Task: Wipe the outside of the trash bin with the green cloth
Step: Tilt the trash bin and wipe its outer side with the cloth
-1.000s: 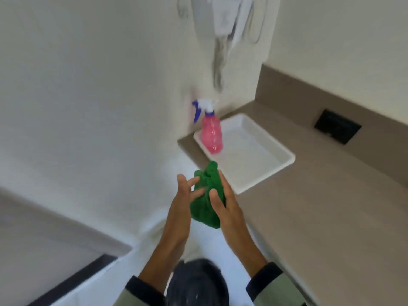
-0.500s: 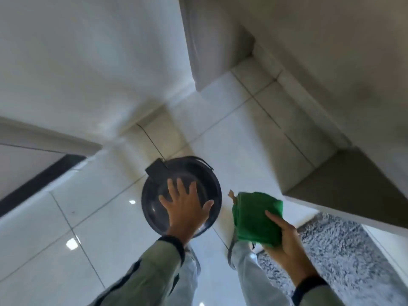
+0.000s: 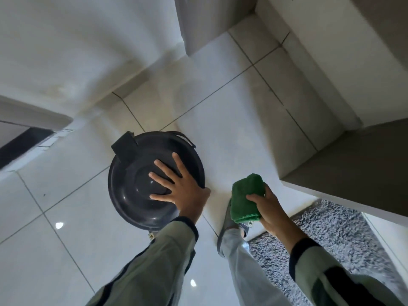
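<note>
- Where the left hand [image 3: 183, 191] hovered over the lid half a second ago, it now lies flat on the trash bin [image 3: 141, 195], fingers spread apart, palm at the lid's right edge, gripping nothing.
- Bin: round, black, lid closed, standing on the white tile floor [image 3: 66, 250]. Black pedal tab [image 3: 123, 149] sticks out at its far-left rim. Same spot on the tiles as before, near the grout line crossing.
- Right hand [image 3: 269, 208] is clamped on the green cloth [image 3: 247, 199], thumb over the top, fingers wrapped underneath.
- Cloth is a folded wad, held in the air just right of the bin and not touching it. It was looser and flatter half a second ago; it is now bunched tighter.
- One second ago both hands were up at the counter folding the cloth beside a pink spray bottle and a white tray; neither is in view now, since the camera has tipped down to the floor.
- Grey shag rug [image 3: 331, 239] at the floor's lower-right, below the right hand.
- Counter underside [image 3: 353, 164] overhangs at the right edge.
- Trouser leg [image 3: 242, 261] and shoe visible between the two sleeves, shoe partly hidden by the cloth.
- Bin's outer wall is mostly hidden under the lid from this angle; cannot tell its condition.
</note>
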